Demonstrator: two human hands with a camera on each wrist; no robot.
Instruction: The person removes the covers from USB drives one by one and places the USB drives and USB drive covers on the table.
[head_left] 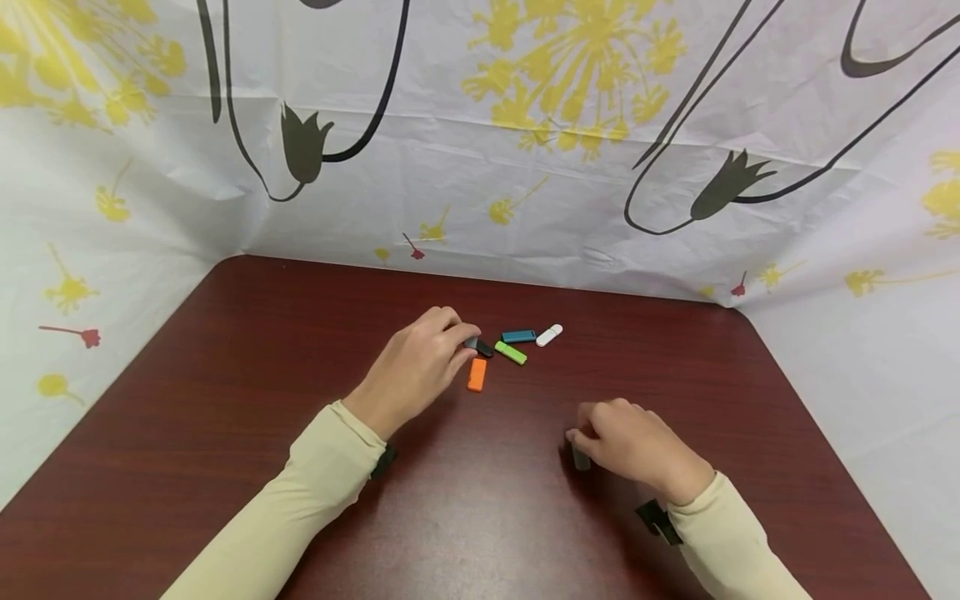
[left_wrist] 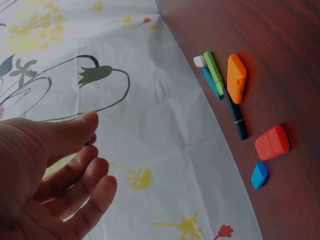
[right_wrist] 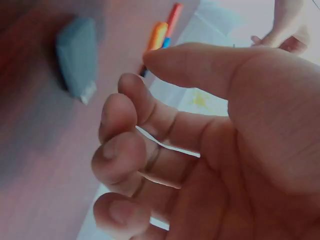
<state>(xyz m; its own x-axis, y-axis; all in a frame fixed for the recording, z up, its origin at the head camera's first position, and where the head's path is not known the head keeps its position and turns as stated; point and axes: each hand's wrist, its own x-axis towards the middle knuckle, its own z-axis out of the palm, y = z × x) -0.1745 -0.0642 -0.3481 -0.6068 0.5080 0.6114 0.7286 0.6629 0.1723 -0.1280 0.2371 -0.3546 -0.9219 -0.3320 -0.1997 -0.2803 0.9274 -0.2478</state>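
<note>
My left hand (head_left: 412,367) pinches a small grey piece (head_left: 471,342), perhaps a USB stick, between thumb and fingers; only a dark bit of it shows in the left wrist view. Beside it on the table lie a black USB stick (head_left: 486,349), a green one (head_left: 512,352) and an orange one (head_left: 477,375). My right hand (head_left: 630,437) hovers over a dark grey USB stick (right_wrist: 77,57) with a metal plug. In the right wrist view its fingers (right_wrist: 120,155) curl loosely, apart from that stick, holding nothing.
Behind the green stick lie a teal stick (head_left: 519,337) and a white one (head_left: 550,335). A red stick (left_wrist: 272,142) and a small blue one (left_wrist: 260,175), hidden in the head view, show in the left wrist view. A patterned white sheet (head_left: 450,183) borders the brown table (head_left: 465,517).
</note>
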